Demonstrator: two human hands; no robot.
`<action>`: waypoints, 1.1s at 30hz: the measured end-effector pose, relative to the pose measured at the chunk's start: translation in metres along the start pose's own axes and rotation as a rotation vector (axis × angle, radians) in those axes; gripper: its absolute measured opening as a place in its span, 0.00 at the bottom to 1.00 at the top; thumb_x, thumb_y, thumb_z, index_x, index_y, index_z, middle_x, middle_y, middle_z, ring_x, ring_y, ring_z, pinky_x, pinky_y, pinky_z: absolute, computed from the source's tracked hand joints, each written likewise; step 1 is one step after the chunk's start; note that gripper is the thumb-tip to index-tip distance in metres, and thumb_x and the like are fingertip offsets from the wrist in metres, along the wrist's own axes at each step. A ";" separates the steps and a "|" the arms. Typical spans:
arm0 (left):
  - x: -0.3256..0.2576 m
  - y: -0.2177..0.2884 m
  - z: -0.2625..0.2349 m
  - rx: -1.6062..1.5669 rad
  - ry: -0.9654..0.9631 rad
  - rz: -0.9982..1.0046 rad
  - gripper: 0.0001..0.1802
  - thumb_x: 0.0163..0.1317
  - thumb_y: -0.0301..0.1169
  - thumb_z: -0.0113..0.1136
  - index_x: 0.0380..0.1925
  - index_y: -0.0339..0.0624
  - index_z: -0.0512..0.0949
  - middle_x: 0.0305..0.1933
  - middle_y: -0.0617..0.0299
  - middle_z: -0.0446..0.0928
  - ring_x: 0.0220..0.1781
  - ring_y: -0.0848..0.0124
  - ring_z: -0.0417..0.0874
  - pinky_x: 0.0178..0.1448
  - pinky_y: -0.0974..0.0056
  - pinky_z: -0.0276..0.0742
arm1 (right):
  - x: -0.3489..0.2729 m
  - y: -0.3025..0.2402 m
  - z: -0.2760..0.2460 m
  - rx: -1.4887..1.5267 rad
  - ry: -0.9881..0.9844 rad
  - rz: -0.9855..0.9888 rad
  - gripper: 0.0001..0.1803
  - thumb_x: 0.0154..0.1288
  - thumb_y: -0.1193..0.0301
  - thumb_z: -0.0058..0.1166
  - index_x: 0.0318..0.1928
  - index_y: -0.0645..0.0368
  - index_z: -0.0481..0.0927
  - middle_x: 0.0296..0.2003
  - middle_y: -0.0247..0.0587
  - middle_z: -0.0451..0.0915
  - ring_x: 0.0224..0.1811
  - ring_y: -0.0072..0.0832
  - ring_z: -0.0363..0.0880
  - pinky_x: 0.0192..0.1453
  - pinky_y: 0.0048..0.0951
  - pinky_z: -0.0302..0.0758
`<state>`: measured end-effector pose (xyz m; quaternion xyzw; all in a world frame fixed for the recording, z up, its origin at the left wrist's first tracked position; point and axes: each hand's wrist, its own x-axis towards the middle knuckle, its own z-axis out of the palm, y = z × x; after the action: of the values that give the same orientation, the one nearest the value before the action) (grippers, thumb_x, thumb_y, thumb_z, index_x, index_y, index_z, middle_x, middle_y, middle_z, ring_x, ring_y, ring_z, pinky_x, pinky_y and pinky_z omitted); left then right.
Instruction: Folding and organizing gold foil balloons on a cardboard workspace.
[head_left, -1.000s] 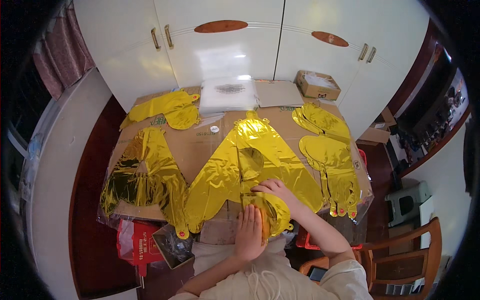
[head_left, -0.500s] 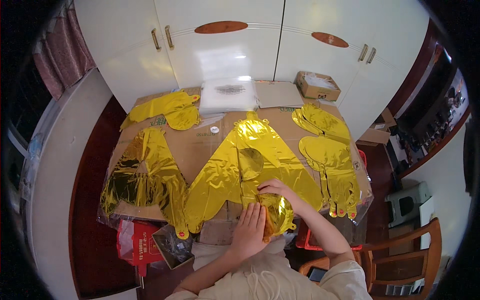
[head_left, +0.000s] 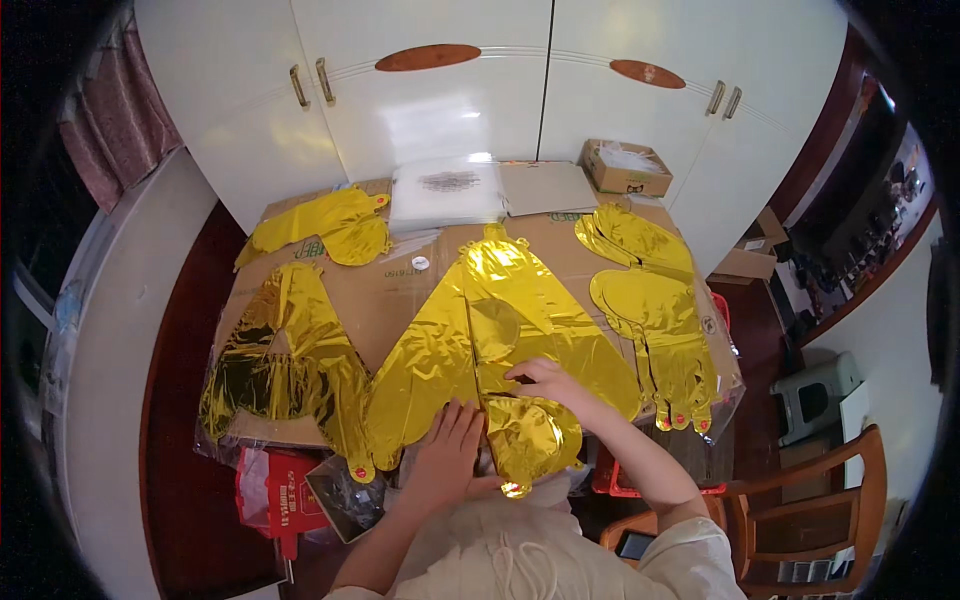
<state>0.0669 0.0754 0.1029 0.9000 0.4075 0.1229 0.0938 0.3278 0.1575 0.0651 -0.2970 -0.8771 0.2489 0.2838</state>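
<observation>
A large flat gold foil balloon [head_left: 500, 320] lies spread in the middle of the cardboard-covered table [head_left: 395, 290]. A smaller gold foil balloon [head_left: 530, 435] lies at the near edge. My left hand [head_left: 448, 455] rests flat with spread fingers on the table edge, just left of the small balloon, touching it. My right hand [head_left: 545, 382] presses down on the foil where the small balloon meets the large one, fingers bent.
More gold foil balloons lie at the left [head_left: 285, 360], far left [head_left: 325, 222] and right [head_left: 650, 300]. A stack of clear bags [head_left: 447, 192] and an open cardboard box [head_left: 625, 167] sit at the back. White cupboards [head_left: 480, 90] stand behind. A wooden chair [head_left: 810, 520] stands at right.
My left hand has slid a little left and forward, flat beside the small balloon. The small balloon has shifted slightly under my hands. My right hand stays about where it was.
</observation>
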 end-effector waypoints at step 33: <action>0.023 -0.016 0.003 0.158 0.110 0.161 0.28 0.57 0.39 0.59 0.56 0.36 0.74 0.62 0.54 0.71 0.67 0.62 0.68 0.69 0.46 0.62 | -0.025 -0.097 -0.030 -0.463 -0.161 -0.045 0.29 0.54 0.53 0.63 0.55 0.49 0.75 0.55 0.35 0.75 0.59 0.33 0.71 0.66 0.47 0.62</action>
<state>0.0711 0.1024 0.0987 0.9264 0.3468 0.1466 -0.0101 0.3265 0.0811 0.1365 -0.3137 -0.9369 0.0576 0.1428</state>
